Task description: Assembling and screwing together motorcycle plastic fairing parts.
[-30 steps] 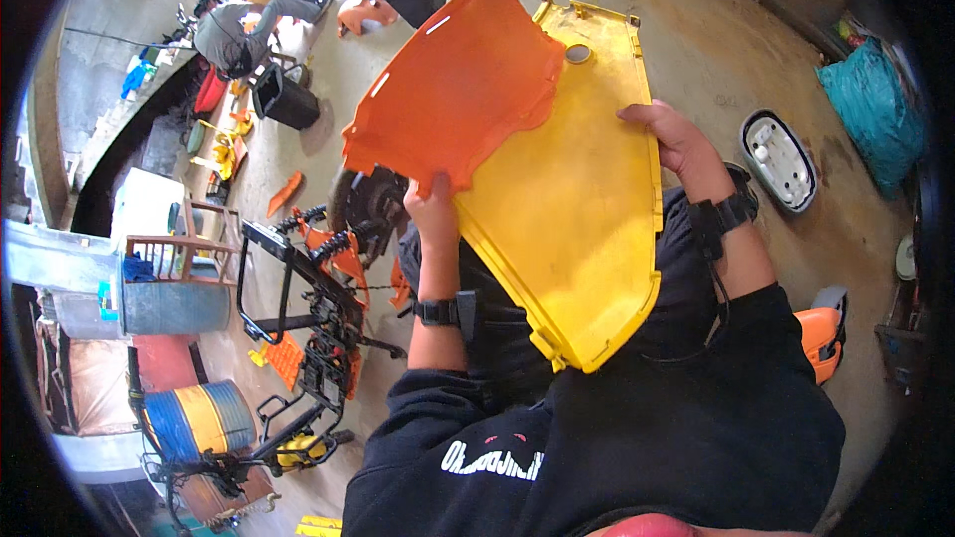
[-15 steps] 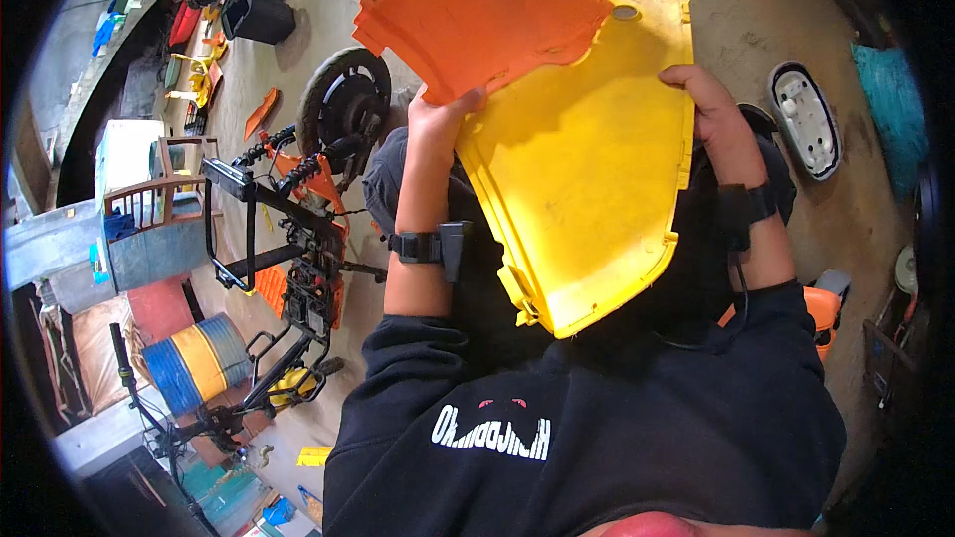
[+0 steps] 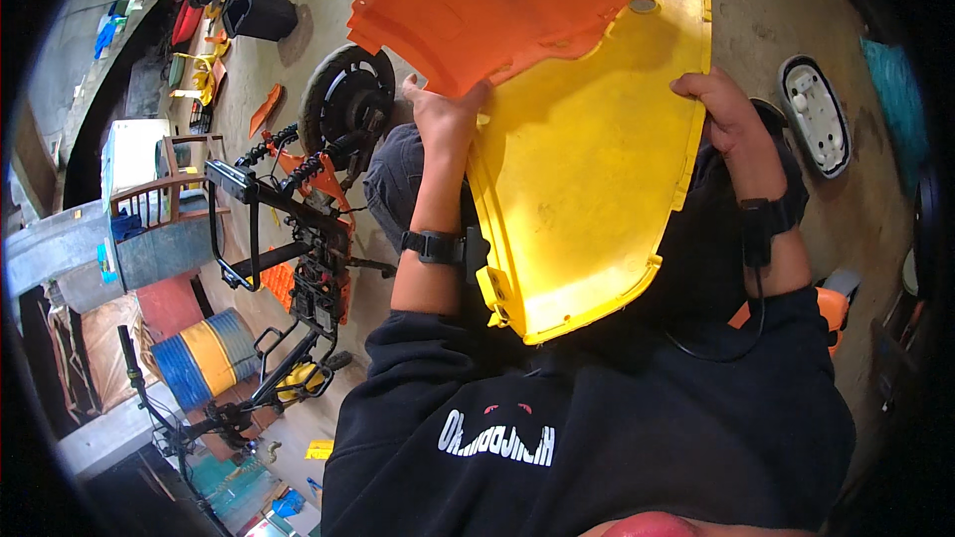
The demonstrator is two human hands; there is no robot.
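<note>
A large yellow plastic panel (image 3: 587, 179) hangs tilted in front of my chest, its narrow lower end toward me. At its upper left an orange plastic panel (image 3: 497, 10) overlaps it. My left hand (image 3: 445, 117) is closed at the place where the two panels meet, its thumb showing on the near side. On the opposite edge my right hand (image 3: 718, 107) grips the yellow panel, thumb on top and the other fingers hidden behind. Black straps with small devices go round both forearms.
To the left stands a stripped black vehicle frame (image 3: 316, 278) with a wheel (image 3: 348, 99). A blue and yellow drum (image 3: 204, 360) and a black bin (image 3: 261, 12) are farther off. On the right a white-and-black oblong tray-like part (image 3: 816, 116) lies on the floor near an orange piece (image 3: 834, 316).
The yellow panel's lower end has swung to the left and the panel has turned slightly. Its upper end and both hands have shifted a little to the right.
</note>
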